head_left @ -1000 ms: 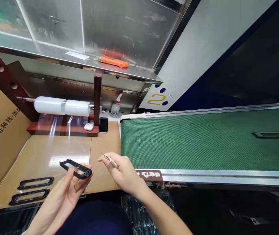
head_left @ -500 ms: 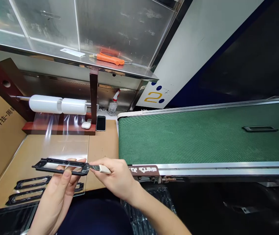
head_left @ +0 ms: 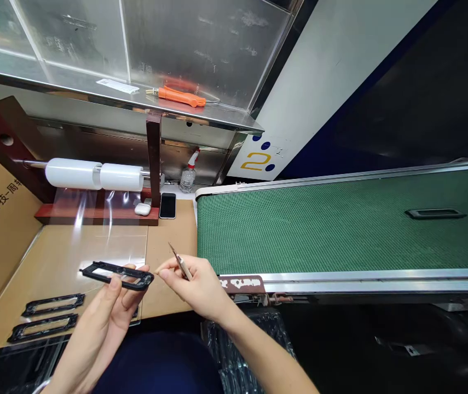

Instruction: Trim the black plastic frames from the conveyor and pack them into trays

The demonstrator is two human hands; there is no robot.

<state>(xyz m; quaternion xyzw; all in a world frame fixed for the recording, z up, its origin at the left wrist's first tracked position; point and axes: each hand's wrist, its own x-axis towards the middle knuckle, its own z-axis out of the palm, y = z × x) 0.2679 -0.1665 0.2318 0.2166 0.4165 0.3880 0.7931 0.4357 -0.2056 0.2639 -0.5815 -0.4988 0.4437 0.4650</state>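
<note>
My left hand (head_left: 108, 312) is closed on one end of a narrow black plastic frame (head_left: 94, 268), thumb on top and fingers beneath. The frame has a long slot and is held raised over the cardboard-covered bench. Just right of its end is my right hand (head_left: 195, 284), gripping a small pointed knife (head_left: 182, 267) whose blade tilts up and away from the frame. Its thumb and forefinger tips come together close to the frame's end; whether they pinch something there is too small to tell. Two similar frames (head_left: 55, 305) (head_left: 45, 327) lie on the bench at left.
A green conveyor belt (head_left: 299, 230) with a black frame (head_left: 434, 213) on it runs off to the right. Behind the bench are rolls of clear film (head_left: 73, 173), a phone (head_left: 167, 206), an earbud case (head_left: 142, 209) and a spray bottle (head_left: 188, 178). An orange tool (head_left: 180, 97) lies on the metal shelf.
The knife blade has swung from the frame's end to point upward. The frame has shifted slightly right and turned a little in my left hand.
</note>
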